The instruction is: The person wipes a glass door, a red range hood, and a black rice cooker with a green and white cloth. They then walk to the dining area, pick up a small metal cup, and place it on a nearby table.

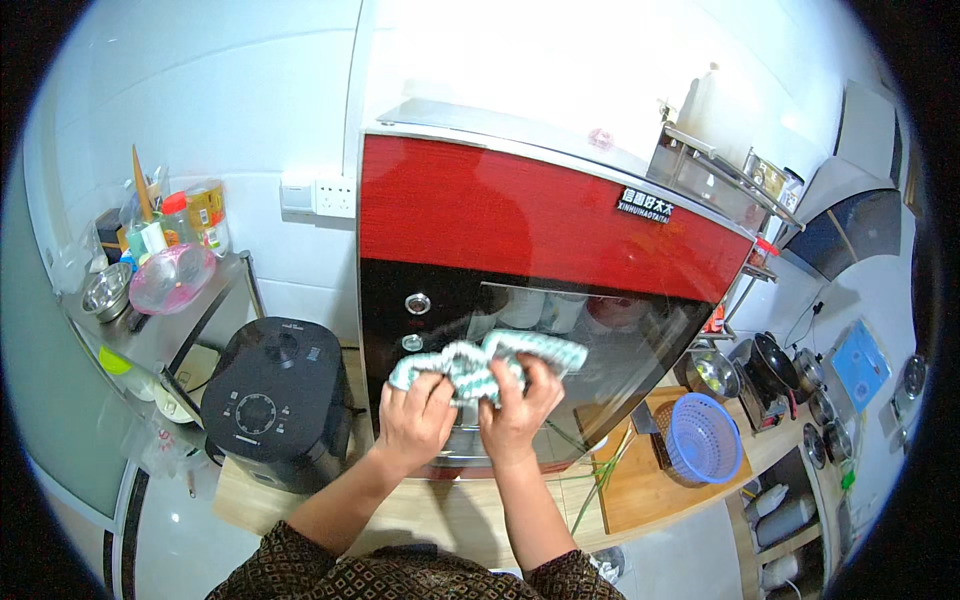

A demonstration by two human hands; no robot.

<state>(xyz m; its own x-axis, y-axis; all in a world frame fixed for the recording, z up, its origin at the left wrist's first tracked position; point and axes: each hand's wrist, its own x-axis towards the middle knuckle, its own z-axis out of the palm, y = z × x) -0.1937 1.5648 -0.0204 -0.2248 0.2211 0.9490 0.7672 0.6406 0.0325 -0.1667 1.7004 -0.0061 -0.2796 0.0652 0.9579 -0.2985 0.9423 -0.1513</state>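
Note:
A green and white patterned cloth (465, 372) is bunched between my two hands, in front of a red and black cabinet (540, 215) with a glass door (600, 345). My left hand (415, 425) has its fingers closed on the cloth's left part. With bent fingers, my right hand (518, 408) grips its right part, and a loose flap spreads out beyond it. Whether the cloth touches the glass I cannot tell. Dishes show dimly behind the door.
A black appliance (278, 400) stands left of the cabinet, near a metal shelf holding a pink basket (172, 278) and a steel bowl (107, 292). On the right, a cutting board (640, 500) bears green stalks (602, 478) and a blue basket (704, 438). Pans (772, 362) sit farther right.

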